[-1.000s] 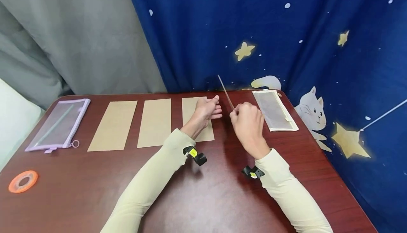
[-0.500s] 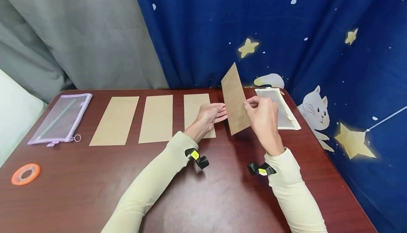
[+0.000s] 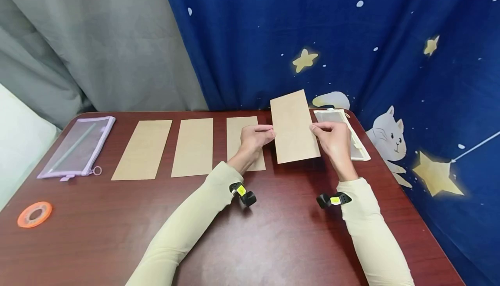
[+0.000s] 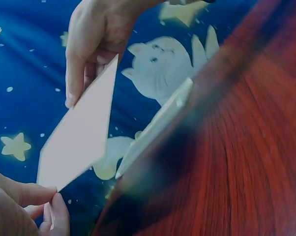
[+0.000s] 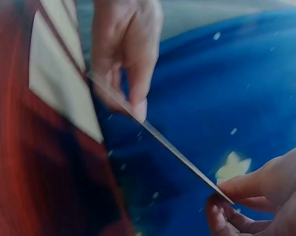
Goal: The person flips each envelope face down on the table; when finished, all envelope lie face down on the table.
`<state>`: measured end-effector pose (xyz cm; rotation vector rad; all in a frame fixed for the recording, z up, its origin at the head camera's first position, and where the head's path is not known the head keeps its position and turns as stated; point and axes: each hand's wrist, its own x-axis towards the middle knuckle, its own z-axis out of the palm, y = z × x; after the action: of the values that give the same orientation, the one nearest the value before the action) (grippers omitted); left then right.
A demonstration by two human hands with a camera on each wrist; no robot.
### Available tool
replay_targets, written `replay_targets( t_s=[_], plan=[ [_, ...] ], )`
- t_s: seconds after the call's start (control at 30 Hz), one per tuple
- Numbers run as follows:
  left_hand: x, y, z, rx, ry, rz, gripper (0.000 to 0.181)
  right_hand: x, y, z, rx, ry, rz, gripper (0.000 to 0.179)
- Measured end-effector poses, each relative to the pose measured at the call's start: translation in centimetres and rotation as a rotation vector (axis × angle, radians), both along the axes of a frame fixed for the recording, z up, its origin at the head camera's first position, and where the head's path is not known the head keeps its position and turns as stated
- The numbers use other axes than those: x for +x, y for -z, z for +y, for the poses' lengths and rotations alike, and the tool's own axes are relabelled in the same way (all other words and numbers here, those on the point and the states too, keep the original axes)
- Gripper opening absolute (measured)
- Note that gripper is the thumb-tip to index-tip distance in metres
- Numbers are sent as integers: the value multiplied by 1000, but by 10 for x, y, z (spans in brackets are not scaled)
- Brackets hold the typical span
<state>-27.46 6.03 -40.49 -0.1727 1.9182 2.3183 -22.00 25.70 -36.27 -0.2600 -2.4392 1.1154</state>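
Observation:
A tan kraft-paper card is held up off the table, its broad face toward me. My left hand pinches its left edge between thumb and fingers. At the opposite edge my right hand pinches it the same way. In the left wrist view the card slants between both hands; in the right wrist view only its thin edge shows. Three similar cards lie in a row on the table: a left one, a middle one and a right one, partly covered by my left hand.
A cream-edged mesh zip pouch lies at the right, partly behind my right hand. A lilac mesh pouch with a pale stick inside lies far left. An orange ring-shaped roll sits nearer on the table. Curtains hang behind.
The card has turned from edge-on to face me. My left fingers, spread beside it before, now pinch its left edge. My right hand has moved a little to the right.

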Motion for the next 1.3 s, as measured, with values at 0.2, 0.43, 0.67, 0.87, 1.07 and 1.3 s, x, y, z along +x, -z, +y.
replay_targets(
  t_s=[0.2, 0.43, 0.67, 0.87, 1.07, 1.3],
  plan=[
    [-4, 8, 5, -434, -2, 105, 16, -20, 31, 11, -73, 4, -109, 18],
    [-13, 22, 4, -742, -20, 150, 9, -34, 60, 7, -106, -14, -219, 17],
    [-13, 30, 8, -853, 26, 200, 13, -41, 72, 3, 50, 30, -262, 13],
    [-13, 27, 10, -954, 39, 298, 43, -45, 76, -2, 144, 0, -254, 12],
    [-18, 24, 8, -990, 56, 350, 47, -51, 76, -9, 198, -17, -210, 11],
    [-18, 26, -2, -998, 161, 428, 32, -46, 80, 2, 253, -54, -201, 25]
  ],
)
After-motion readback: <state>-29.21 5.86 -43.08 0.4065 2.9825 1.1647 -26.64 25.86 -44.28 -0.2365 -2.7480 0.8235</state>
